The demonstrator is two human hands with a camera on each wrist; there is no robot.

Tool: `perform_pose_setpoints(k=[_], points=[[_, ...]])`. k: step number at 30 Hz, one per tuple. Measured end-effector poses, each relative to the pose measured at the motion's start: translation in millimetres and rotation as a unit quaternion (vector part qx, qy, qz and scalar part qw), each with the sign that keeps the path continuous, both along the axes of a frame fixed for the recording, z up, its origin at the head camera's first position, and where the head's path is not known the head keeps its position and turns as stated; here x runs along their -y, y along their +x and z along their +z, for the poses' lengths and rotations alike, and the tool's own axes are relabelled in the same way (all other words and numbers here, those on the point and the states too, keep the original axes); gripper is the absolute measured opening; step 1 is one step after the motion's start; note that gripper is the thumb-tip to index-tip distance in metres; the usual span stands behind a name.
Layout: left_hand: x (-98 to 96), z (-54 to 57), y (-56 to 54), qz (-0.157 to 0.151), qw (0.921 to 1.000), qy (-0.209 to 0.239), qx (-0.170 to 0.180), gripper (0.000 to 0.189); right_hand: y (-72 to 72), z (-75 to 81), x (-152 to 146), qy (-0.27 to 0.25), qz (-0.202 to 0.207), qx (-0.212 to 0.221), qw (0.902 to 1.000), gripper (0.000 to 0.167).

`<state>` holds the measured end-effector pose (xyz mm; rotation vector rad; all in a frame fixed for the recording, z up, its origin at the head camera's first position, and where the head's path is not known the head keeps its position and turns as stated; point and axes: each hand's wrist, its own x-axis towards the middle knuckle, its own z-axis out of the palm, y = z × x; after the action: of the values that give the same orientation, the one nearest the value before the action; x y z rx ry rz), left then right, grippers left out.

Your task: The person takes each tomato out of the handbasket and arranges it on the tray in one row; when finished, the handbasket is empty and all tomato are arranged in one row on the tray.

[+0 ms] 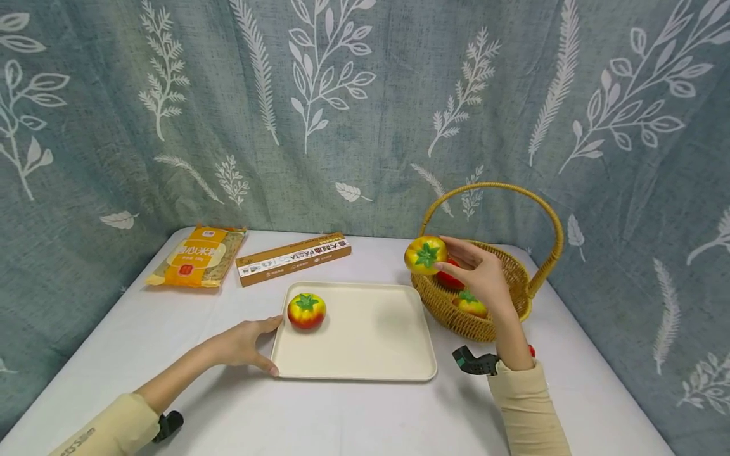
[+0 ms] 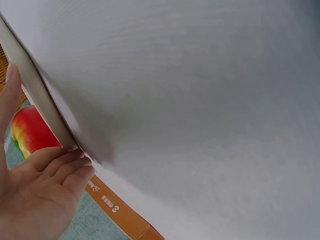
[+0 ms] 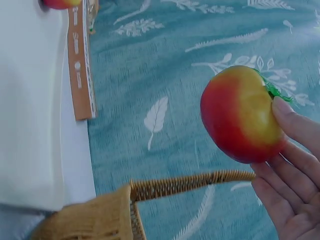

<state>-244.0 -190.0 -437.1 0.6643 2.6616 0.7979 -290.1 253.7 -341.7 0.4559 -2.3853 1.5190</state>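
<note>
In the head view my right hand (image 1: 481, 272) pinches a yellow-and-red toy tomato (image 1: 425, 255) with a green leafy top, raised over the left rim of a wicker basket (image 1: 450, 316). The right wrist view shows thumb and fingertips on this tomato (image 3: 242, 115). A similar tomato (image 1: 307, 311) sits near the left end of a cream tray (image 1: 365, 342). My left hand (image 1: 245, 345) touches the tray's left edge, thumb and fingers spread. Seen from the left wrist, the hand (image 2: 45, 195) rests its fairly straight fingers against the tray's side (image 2: 37, 90).
Inside the basket lie a red item (image 1: 450, 277), partly hidden, and another yellow tomato (image 1: 470, 305). The basket's tall handle (image 1: 556, 234) arches above it. Behind the tray are a pasta box (image 1: 293, 258) and a yellow grain packet (image 1: 196, 258). A patterned curtain (image 1: 365, 114) closes off the back.
</note>
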Motion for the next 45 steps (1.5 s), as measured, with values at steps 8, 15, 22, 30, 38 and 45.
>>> perform_pose_setpoints(k=[8,15,22,30,38,45], points=[[1.7,-0.3,-2.1,-0.003,1.0000,-0.001,-0.004,0.110,-0.8,-7.0,23.3,-0.052,0.059,0.012,0.9968,0.053],[2.9,-2.3,-2.7,-0.009,0.9999,0.002,-0.010,0.109,-3.1,-17.5,41.9,-0.058,0.090,0.050,0.9930,0.054],[1.8,-1.1,-1.5,-0.009,0.9999,0.002,-0.011,0.109,-8.1,-33.5,55.5,-0.056,0.112,0.089,0.9882,0.053],[0.7,0.5,-1.1,-0.004,1.0000,0.003,-0.001,0.109,-14.1,-51.6,69.9,-0.034,0.147,0.137,0.9791,0.050],[-0.2,0.6,0.3,-0.005,1.0000,0.005,0.002,0.109,-26.6,-63.7,78.6,0.005,0.194,0.157,0.9683,0.049],[-0.1,0.4,-0.3,-0.005,1.0000,0.003,-0.002,0.109,-35.8,-68.6,88.2,0.046,0.210,0.201,0.9557,0.050]])
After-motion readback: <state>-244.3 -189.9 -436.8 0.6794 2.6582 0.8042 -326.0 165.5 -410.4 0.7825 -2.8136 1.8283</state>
